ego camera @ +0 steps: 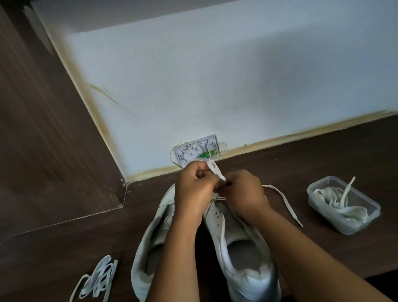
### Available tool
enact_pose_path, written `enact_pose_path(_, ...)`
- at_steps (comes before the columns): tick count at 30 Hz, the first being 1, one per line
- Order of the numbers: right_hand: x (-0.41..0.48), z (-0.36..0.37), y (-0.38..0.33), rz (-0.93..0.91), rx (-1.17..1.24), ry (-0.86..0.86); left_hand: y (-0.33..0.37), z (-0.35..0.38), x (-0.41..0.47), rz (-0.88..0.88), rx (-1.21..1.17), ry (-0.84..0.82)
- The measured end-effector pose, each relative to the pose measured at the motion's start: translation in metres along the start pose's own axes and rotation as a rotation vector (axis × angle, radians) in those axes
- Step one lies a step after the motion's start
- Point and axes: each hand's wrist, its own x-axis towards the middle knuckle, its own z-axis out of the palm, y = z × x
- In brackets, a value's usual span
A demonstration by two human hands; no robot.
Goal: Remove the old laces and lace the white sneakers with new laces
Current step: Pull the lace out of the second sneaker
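Observation:
Two white sneakers stand side by side on the dark wooden table, heels toward me: the left sneaker (154, 249) and the right sneaker (243, 257). Both hands meet over the toe end of the right sneaker. My left hand (194, 191) holds up the sneaker's tongue (216, 170), which sticks out above the fingers. My right hand (243, 192) pinches a white lace (285, 202) at the front eyelets; its free end trails right across the table. The eyelets under my hands are hidden.
A loose bundle of white laces (96, 283) lies on the table at the left. A clear plastic container (344, 205) with more laces stands at the right. A small white wall box (196, 151) sits behind the shoes. The table's front edge runs near me.

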Motion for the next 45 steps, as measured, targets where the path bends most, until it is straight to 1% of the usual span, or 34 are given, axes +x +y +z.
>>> enact_pose_path(2, 0.004, 0.003, 0.003, 0.088, 0.183, 0.022, -0.007, -0.007, 0.003, -0.051, 0.186, -0.011)
enact_pose_path(4, 0.008, 0.002, 0.002, 0.191, 0.419, 0.055, -0.011, -0.010, 0.002, -0.045, 0.387, -0.129)
enact_pose_path(6, 0.009, 0.000, 0.002, 0.242, 0.507, 0.046, -0.014, -0.009, -0.002, 0.011, 0.563, -0.226)
enact_pose_path(8, 0.008, 0.000, 0.002, 0.241, 0.536, 0.021, -0.016, -0.005, -0.003, 0.101, 0.713, -0.194)
enact_pose_path(9, 0.008, 0.001, 0.002, 0.238, 0.552, 0.021, -0.017, -0.004, -0.002, 0.133, 0.733, -0.152)
enact_pose_path(10, 0.008, 0.000, 0.001, 0.233, 0.569, 0.030, -0.017, -0.002, -0.001, 0.148, 0.703, -0.111)
enact_pose_path(11, 0.009, -0.001, 0.002, 0.231, 0.579, 0.039, -0.016, -0.002, 0.002, 0.135, 0.607, -0.066)
enact_pose_path(14, 0.012, -0.009, 0.001, 0.313, 0.624, 0.036, -0.007, -0.004, 0.003, 0.010, 0.126, 0.048)
enact_pose_path(15, 0.011, -0.012, -0.001, 0.339, 0.639, 0.024, -0.005, -0.005, 0.003, 0.001, 0.029, 0.061)
enact_pose_path(17, 0.009, -0.014, -0.001, 0.323, 0.583, -0.018, -0.002, -0.005, 0.000, 0.021, -0.042, 0.042)
enact_pose_path(18, 0.005, -0.015, -0.002, 0.262, 0.484, -0.056, 0.000, -0.004, -0.001, 0.039, -0.052, 0.032)
enact_pose_path(21, -0.009, -0.011, -0.006, -0.019, 0.137, -0.179, 0.003, 0.001, -0.003, 0.112, -0.031, -0.002)
enact_pose_path(23, -0.008, -0.006, -0.004, -0.080, -0.029, -0.130, 0.005, 0.004, -0.005, 0.139, -0.009, -0.032)
enact_pose_path(25, -0.004, -0.004, -0.004, -0.084, -0.066, -0.061, 0.007, 0.004, -0.005, 0.135, -0.019, -0.009)
enact_pose_path(26, -0.003, -0.002, -0.003, -0.075, -0.017, -0.051, 0.008, 0.002, -0.005, 0.117, -0.035, 0.013)
enact_pose_path(27, -0.001, -0.002, -0.003, -0.048, 0.112, -0.051, 0.006, 0.000, -0.002, 0.085, -0.041, 0.031)
enact_pose_path(28, -0.002, -0.004, -0.005, 0.005, 0.306, -0.068, 0.004, -0.002, -0.001, 0.047, -0.017, 0.027)
enact_pose_path(29, -0.002, -0.005, -0.007, 0.069, 0.518, -0.102, 0.000, -0.005, 0.001, 0.014, 0.065, 0.000)
enact_pose_path(30, -0.003, -0.007, -0.009, 0.119, 0.683, -0.132, -0.005, -0.007, 0.002, -0.002, 0.210, -0.058)
enact_pose_path(32, -0.002, -0.011, -0.011, 0.203, 0.834, -0.141, -0.013, -0.009, 0.000, 0.034, 0.560, -0.198)
enact_pose_path(33, 0.000, -0.011, -0.011, 0.239, 0.882, -0.128, -0.014, -0.008, -0.001, 0.068, 0.688, -0.232)
enact_pose_path(34, 0.002, -0.012, -0.009, 0.269, 0.922, -0.105, -0.014, -0.008, -0.001, 0.097, 0.760, -0.235)
enact_pose_path(35, 0.002, -0.013, -0.009, 0.283, 0.932, -0.087, -0.014, -0.007, -0.001, 0.117, 0.781, -0.219)
enact_pose_path(36, 0.003, -0.014, -0.008, 0.289, 0.912, -0.078, -0.013, -0.006, -0.001, 0.130, 0.760, -0.194)
enact_pose_path(37, 0.003, -0.015, -0.008, 0.298, 0.880, -0.080, -0.014, -0.006, 0.001, 0.126, 0.667, -0.149)
enact_pose_path(40, 0.003, -0.019, -0.007, 0.293, 0.806, -0.178, -0.005, -0.008, 0.002, 0.059, 0.169, -0.020)
enact_pose_path(41, 0.002, -0.020, -0.005, 0.239, 0.737, -0.224, 0.000, -0.009, 0.001, 0.067, 0.055, -0.017)
enact_pose_path(43, 0.000, -0.021, -0.001, 0.045, 0.472, -0.317, 0.009, -0.007, -0.002, 0.118, -0.061, -0.051)
enact_pose_path(44, 0.001, -0.018, 0.003, -0.043, 0.339, -0.325, 0.012, -0.006, -0.004, 0.135, -0.083, -0.069)
enact_pose_path(45, 0.002, -0.013, 0.007, -0.099, 0.228, -0.284, 0.014, -0.003, -0.005, 0.136, -0.092, -0.079)
